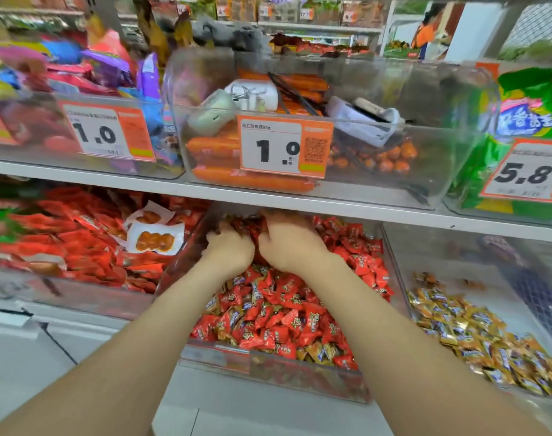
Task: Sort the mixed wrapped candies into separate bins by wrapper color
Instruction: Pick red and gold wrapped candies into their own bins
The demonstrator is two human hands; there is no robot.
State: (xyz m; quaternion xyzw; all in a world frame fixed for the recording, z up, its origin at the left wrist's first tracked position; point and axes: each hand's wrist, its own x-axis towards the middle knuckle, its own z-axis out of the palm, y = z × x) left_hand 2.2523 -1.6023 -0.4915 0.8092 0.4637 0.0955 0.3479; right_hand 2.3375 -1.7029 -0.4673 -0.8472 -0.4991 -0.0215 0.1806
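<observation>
Head view: both of your forearms reach forward into the middle bin (268, 371) on the lower shelf level. Your left hand (229, 247) and right hand (288, 243) sit side by side, nearly touching, at the back of that bin, just under the shelf (174, 187). On both hands the fingers bend down into the heap and the tips are buried among wrappers. You cannot tell whether they pinch any candy, and the blur there hides the rest.

The red candies (284, 297) fill most of the middle bin, from your hands to its front wall. Gold candies (315, 352) are mixed among them, mostly near the front and the left side. The right bin (394, 262) stands just beside it and holds a loose gold pile (457, 328) along its front, with bare floor behind.

The left bin (79, 297) holds flat red packets (79, 247), with two white-edged packs (155, 239) lying on top near its right wall.

Above the shelf, a clear bin (378, 184) holds orange sausages (252, 180) and carries a price tag (284, 146) reading 1.0. A green bag (526, 99) stands to its right behind a tag (526, 174) reading 5.8.
</observation>
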